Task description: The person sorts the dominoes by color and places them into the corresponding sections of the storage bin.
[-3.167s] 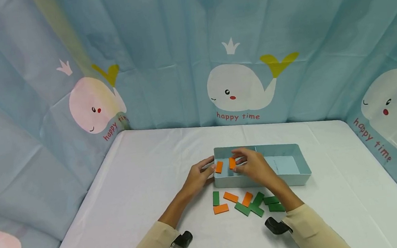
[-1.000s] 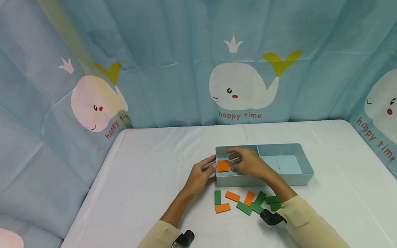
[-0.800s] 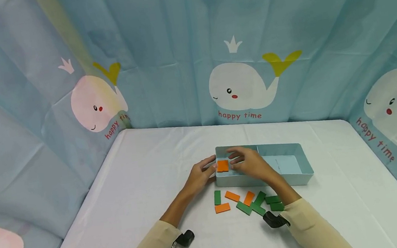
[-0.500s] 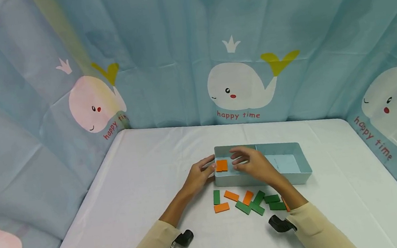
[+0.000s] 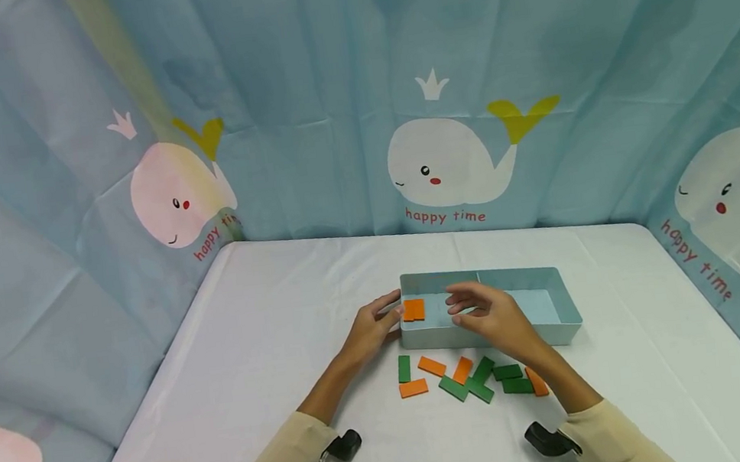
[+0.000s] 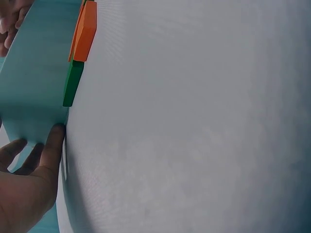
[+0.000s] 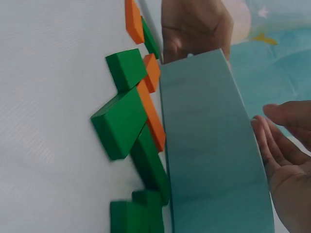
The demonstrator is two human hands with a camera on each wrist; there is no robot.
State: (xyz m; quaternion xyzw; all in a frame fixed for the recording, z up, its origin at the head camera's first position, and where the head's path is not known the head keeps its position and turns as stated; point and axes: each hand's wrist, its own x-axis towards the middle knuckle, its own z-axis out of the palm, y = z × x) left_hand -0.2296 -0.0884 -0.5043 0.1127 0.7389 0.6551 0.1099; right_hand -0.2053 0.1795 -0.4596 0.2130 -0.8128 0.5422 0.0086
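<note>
A light blue box point(image 5: 428, 339) with a divider stands on the table. Two orange rectangular blocks point(image 5: 414, 310) sit side by side at the left end of its left compartment. My left hand point(image 5: 367, 333) rests against the box's left end; the left wrist view shows its spread fingertips point(image 6: 57, 130) touching the outer wall. Over the left compartment, right of the orange blocks, hovers my right hand point(image 5: 495, 320). Its fingers are loosely bent, with a gap between thumb and fingers and nothing seen between them. Part of the compartment floor is hidden behind this hand.
In front of the box lie several loose green blocks point(image 5: 454, 388) and orange blocks point(image 5: 413, 388), some touching each other. The right forearm passes beside an orange block point(image 5: 536, 381) at their right end. A whale-printed curtain point(image 5: 308, 177) hangs behind the white table point(image 5: 272, 335).
An orange block that my right hand held was set beside the other one in the box and let go. The right hand then drew back to the right. The left hand stayed put.
</note>
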